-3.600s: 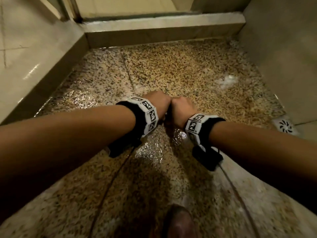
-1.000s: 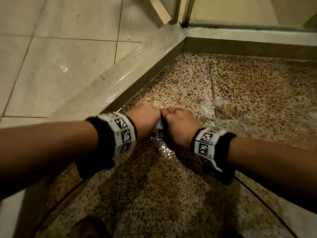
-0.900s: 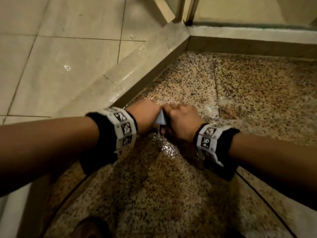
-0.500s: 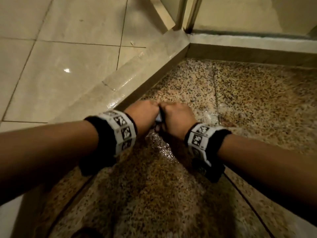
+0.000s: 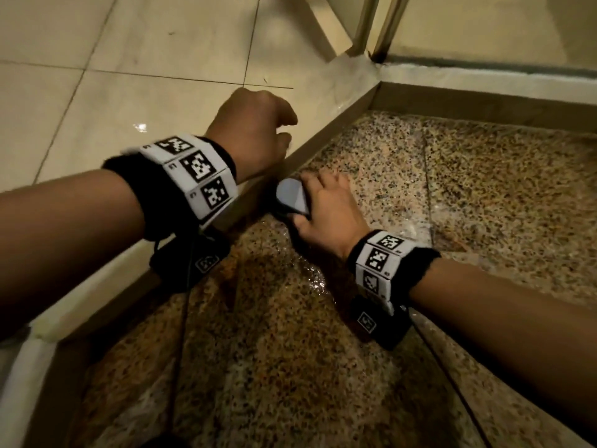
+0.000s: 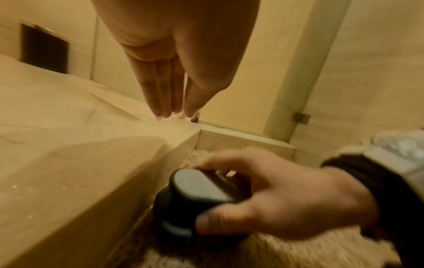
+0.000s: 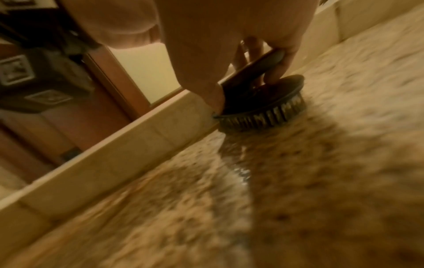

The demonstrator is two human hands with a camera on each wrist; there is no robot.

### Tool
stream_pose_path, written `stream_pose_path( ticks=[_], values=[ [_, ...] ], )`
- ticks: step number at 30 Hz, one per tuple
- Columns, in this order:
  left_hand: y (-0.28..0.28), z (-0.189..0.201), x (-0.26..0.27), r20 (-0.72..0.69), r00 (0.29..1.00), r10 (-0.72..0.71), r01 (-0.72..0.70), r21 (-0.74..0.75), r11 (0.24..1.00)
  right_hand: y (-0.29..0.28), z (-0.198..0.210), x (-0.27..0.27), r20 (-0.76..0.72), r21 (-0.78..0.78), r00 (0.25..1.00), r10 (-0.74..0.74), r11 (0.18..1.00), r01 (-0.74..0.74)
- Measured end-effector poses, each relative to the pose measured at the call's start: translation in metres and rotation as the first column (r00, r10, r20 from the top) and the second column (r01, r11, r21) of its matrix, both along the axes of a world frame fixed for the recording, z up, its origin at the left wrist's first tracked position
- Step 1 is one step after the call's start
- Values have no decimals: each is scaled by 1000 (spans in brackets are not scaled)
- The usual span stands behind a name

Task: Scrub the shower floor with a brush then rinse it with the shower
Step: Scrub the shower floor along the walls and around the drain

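A round dark scrub brush (image 5: 290, 197) with a grey handle top stands bristles-down on the wet speckled shower floor (image 5: 484, 189), right against the left curb (image 5: 323, 101). My right hand (image 5: 308, 200) grips its handle, thumb on the near side and fingers over the far side. In the right wrist view the brush (image 7: 263, 107) looks blurred, its bristles on the floor. My left hand (image 5: 286, 130) hovers above the curb, off the brush and holding nothing. The left wrist view shows its fingers (image 6: 165, 94) straight and pointing down, with the brush (image 6: 197, 188) below them.
Beige bathroom tiles (image 5: 129, 76) lie beyond the left curb. Metal door-frame posts (image 5: 374, 24) rise at the corner where the far curb (image 5: 484, 79) meets it. A shiny water film (image 5: 307, 273) runs back from the brush. Speckled floor stretches to the right.
Both hands gripped the brush before. Now the left hand has let go and lifted up and left over the curb, while the right hand keeps the brush by the curb.
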State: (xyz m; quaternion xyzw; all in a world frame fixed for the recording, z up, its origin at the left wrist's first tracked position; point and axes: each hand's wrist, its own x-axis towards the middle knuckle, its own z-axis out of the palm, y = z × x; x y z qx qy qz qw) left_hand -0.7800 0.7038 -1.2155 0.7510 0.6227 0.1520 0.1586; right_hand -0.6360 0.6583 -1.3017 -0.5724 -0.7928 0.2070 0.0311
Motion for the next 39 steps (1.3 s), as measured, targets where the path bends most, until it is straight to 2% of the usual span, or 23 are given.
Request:
stream_pose_path(
  ticks=[4, 6, 7, 9, 10, 12, 14, 16, 18, 19, 20, 22, 24, 26, 27, 30, 32, 33, 34, 36, 39],
  values=[
    [1, -7, 1, 69, 996, 61, -58, -37, 998, -16, -5, -36, -106, -21, 980, 171, 984, -174],
    [0, -10, 4, 96, 994, 54, -51, -40, 998, -11, -5, -32, -98, -41, 979, 177, 982, -182],
    [0, -10, 5, 108, 993, 49, -45, -41, 998, -2, -5, -21, -115, -44, 987, 112, 992, -118],
    [-1, -9, 1, 106, 994, 34, -30, -35, 999, 29, 0, 10, -195, -30, 968, -156, 988, 153],
    [-2, -8, -1, 95, 995, 26, -24, -26, 999, 46, 2, 25, -162, -14, 940, -301, 953, 302],
    [-4, -7, -7, 67, 998, 22, -22, -6, 1000, 61, 6, 37, 1, 43, 906, -424, 905, 424],
    [-5, -7, -9, 51, 999, 19, -19, 0, 1000, 41, 10, 16, -76, -19, 916, -394, 919, 393],
    [-8, -8, -7, 43, 999, 1, -1, 0, 1000, -4, 5, -18, -193, -156, 947, -256, 961, 228],
    [-12, -9, -3, 36, 999, -36, 36, -2, 999, -39, 2, -39, -191, -219, 979, -70, 975, 27],
    [-15, -10, -3, 30, 998, -54, 54, 6, 999, -41, 1, -37, -183, -211, 981, -66, 977, 26],
    [-18, -10, -2, 28, 997, -73, 72, 14, 997, -34, 4, -25, -178, -186, 975, -131, 978, 97],
    [-23, -10, -6, 30, 995, -95, 94, 18, 995, -6, 6, 20, -170, -148, 919, -356, 931, 333],
    [-28, -7, -11, 18, 994, -106, 105, 26, 994, 20, 10, 77, -96, -86, 807, -583, 812, 577],
    [-30, -5, -15, -27, 992, -121, 122, 46, 991, 23, 14, 108, -11, -14, 701, -713, 702, 712],
    [-31, -5, -14, -64, 989, -135, 138, 43, 990, 16, 15, 105, -1, -6, 693, -721, 693, 721],
    [-34, -9, 5, -174, 960, -220, 221, -13, 975, -23, 6, 45, -162, -112, 808, -566, 824, 555],
    [-35, -14, 20, -192, 943, -272, 268, -46, 962, -46, -1, 0, -195, -132, 922, -335, 940, 314],
    [-35, -16, 29, -198, 935, -295, 290, -57, 955, -52, -3, -4, -179, -145, 946, -269, 959, 245],
    [-36, -17, 35, -207, 927, -313, 305, -69, 950, -53, 1, 1, -163, -179, 947, -276, 952, 247],
    [-36, -19, 39, -199, 921, -335, 327, -72, 942, -46, 7, 38, -124, -186, 904, -409, 904, 384],
    [-39, -20, 35, -172, 925, -338, 336, -39, 941, -29, 15, 121, -3, -97, 773, -635, 769, 632]
  ],
)
